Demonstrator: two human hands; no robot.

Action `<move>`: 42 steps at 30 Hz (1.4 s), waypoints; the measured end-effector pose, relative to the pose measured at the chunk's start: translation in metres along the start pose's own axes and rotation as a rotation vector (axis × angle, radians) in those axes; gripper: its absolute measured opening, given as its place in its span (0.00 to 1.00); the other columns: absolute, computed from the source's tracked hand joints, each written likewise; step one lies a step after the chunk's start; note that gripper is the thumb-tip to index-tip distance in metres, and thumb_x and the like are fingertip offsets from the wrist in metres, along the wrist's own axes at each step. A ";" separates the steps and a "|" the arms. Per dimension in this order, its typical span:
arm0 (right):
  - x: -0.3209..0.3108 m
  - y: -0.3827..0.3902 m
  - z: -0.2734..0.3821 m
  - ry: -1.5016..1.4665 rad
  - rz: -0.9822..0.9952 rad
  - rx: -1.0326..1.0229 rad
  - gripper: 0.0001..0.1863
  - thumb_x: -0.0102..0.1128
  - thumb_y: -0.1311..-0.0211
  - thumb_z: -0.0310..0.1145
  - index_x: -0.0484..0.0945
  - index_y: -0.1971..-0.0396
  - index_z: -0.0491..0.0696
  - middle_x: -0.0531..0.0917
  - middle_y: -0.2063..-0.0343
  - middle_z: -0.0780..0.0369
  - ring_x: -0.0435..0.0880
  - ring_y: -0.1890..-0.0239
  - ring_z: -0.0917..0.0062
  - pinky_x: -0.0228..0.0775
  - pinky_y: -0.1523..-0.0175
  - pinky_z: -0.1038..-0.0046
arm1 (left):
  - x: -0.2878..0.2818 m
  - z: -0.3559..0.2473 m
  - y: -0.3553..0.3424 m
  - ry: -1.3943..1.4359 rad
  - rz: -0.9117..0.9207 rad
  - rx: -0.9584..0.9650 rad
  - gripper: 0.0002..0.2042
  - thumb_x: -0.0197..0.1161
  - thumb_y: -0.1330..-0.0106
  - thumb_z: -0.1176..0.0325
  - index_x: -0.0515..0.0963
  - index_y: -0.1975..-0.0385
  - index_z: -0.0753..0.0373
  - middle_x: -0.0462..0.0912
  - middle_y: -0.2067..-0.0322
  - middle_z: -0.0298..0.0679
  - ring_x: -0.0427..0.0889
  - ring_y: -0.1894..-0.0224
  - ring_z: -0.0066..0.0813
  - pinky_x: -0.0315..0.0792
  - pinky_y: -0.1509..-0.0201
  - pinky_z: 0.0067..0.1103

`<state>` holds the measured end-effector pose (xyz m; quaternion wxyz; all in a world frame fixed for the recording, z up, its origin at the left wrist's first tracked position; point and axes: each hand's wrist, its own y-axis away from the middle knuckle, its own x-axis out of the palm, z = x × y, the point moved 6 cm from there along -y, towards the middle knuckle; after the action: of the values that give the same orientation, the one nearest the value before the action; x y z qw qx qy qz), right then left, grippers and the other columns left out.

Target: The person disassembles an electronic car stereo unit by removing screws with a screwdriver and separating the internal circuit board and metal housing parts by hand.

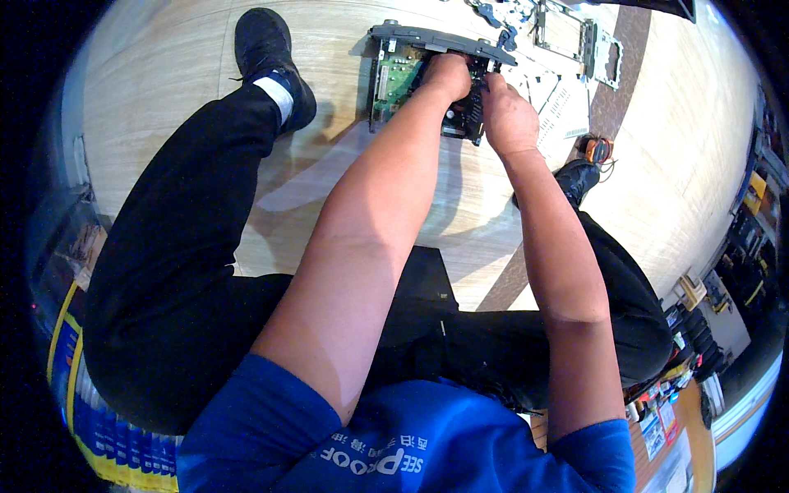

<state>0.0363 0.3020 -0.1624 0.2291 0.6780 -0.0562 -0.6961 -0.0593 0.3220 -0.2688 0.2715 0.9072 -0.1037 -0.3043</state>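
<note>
An opened electronic unit [399, 78] lies on the floor between my feet, its green circuit board bare on the left side. A long dark panel [427, 37] runs along its far edge. My left hand [448, 78] reaches down into the middle of the unit, fingers curled and mostly hidden below the knuckles; what they grip cannot be made out. At the unit's right edge, my right hand [511, 115] is closed, thumb and fingers pressed together against the dark parts near the end of the panel. Any small thing between those fingertips is too small to see.
Right of the unit lie a perforated metal plate [567, 113], a metal frame [608, 57] and several small black parts [495, 15]. An orange tool with a cable [597, 149] sits by my right shoe [578, 179]. My left shoe [265, 45] stands at the far left.
</note>
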 end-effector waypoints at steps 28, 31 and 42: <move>0.000 -0.001 0.003 -0.029 -0.169 -0.021 0.10 0.50 0.37 0.40 0.74 0.61 0.51 0.82 0.72 0.56 0.82 0.71 0.60 0.74 0.66 0.61 | 0.001 0.002 -0.002 0.005 0.053 -0.047 0.17 0.52 0.40 0.74 0.77 0.52 0.56 0.75 0.48 0.48 0.74 0.46 0.46 0.69 0.42 0.34; -0.001 -0.001 0.004 -0.049 -0.158 -0.020 0.11 0.50 0.37 0.40 0.74 0.61 0.51 0.82 0.71 0.55 0.82 0.70 0.60 0.74 0.65 0.61 | 0.002 0.005 -0.005 -0.003 0.043 -0.038 0.17 0.52 0.41 0.74 0.77 0.52 0.56 0.75 0.48 0.48 0.74 0.46 0.46 0.69 0.42 0.34; 0.000 0.003 0.002 -0.094 -0.175 -0.007 0.11 0.51 0.38 0.39 0.75 0.60 0.50 0.82 0.69 0.55 0.82 0.70 0.60 0.74 0.65 0.61 | 0.002 0.003 -0.005 0.026 -0.003 0.011 0.18 0.53 0.42 0.74 0.77 0.52 0.55 0.75 0.49 0.47 0.74 0.46 0.46 0.69 0.43 0.33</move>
<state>0.0349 0.2990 -0.1612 0.1668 0.6461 -0.0053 -0.7448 -0.0594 0.3235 -0.2748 0.2673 0.9127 -0.1005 -0.2922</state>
